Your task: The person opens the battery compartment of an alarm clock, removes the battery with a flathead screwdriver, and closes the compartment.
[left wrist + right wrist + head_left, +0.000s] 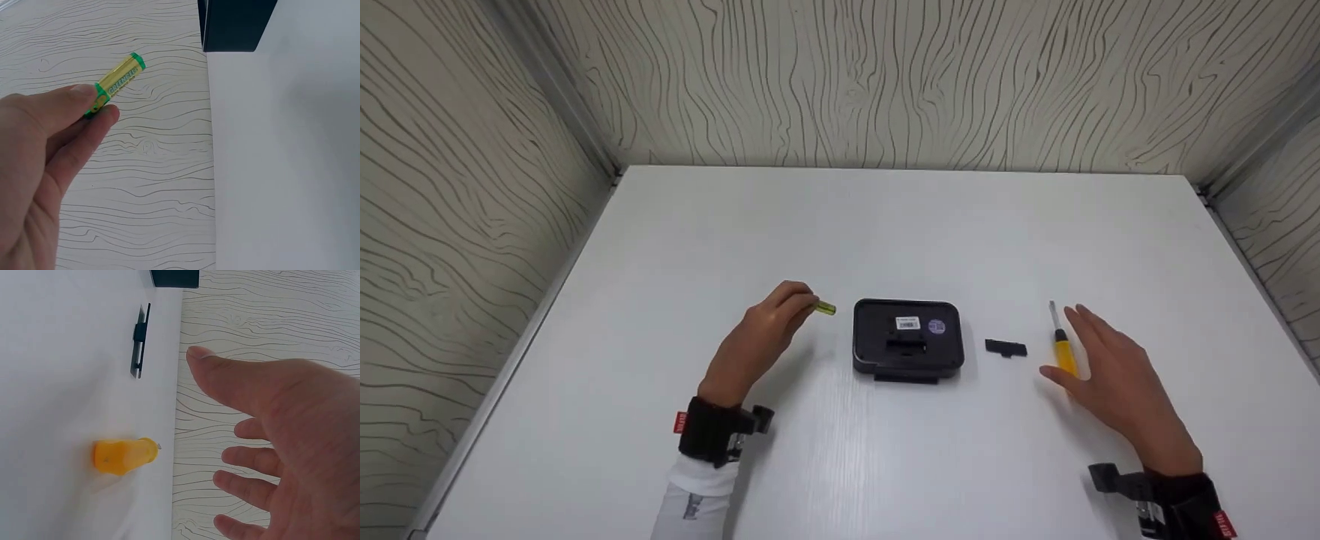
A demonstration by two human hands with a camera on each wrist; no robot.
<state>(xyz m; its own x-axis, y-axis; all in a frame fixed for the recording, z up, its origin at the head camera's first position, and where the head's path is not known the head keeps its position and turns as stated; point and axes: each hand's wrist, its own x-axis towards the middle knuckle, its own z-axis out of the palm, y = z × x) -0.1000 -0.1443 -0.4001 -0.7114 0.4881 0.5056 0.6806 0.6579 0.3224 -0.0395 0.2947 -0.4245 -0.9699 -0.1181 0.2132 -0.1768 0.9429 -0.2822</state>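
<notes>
Between thumb and fingers my left hand (761, 334) pinches a green and yellow battery (118, 81), held up left of a black box-like device (877, 330). The device lies on the table with a white barcode label and a round purple sticker facing up. To its right lies a small black battery cover (1006, 348). My right hand (1117, 375) hovers with fingers spread, holding nothing, beside a screwdriver (1063, 352) with a yellow handle. In the right wrist view, the screwdriver's yellow handle (124, 454) lies below the cover (139, 340), apart from the fingers.
The white table (810, 225) meets a wood-grain patterned panel (885, 82) at the back, with similar panels at left and right. Both wrists wear black straps with small cameras.
</notes>
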